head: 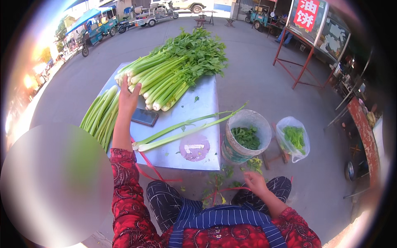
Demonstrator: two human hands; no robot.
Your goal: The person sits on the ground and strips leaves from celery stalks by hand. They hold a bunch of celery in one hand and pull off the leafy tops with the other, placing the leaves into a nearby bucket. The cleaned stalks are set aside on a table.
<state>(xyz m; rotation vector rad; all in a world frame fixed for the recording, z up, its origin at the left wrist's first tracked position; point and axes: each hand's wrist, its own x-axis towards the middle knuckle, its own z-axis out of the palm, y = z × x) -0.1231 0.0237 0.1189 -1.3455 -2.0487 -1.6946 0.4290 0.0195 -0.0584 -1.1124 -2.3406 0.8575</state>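
My left hand (127,97) reaches over the table (198,102), fingers apart and nothing in its grasp. Its fingertips are at the pale root ends of a large leafy celery pile (173,68); whether they touch is unclear. Left of that wrist lie stripped celery stalks (104,114). Two thin, trimmed celery stalks (189,128) lie slantwise across the table, tips pointing towards the bucket (231,152). Over my right knee, my right hand (256,183) has curled fingers. A red plastic strap (231,189) runs up to it, but I cannot tell whether it is held.
A dark smartphone (145,117) lies by the celery pile. The bucket holds leaves; a clear plastic bag (293,139) of greens sits to its right. Leaf scraps (217,179) litter the ground. Beyond stand a red-framed stall cabinet (310,40) and cargo tricycles (99,29). A blurred disc covers the lower left.
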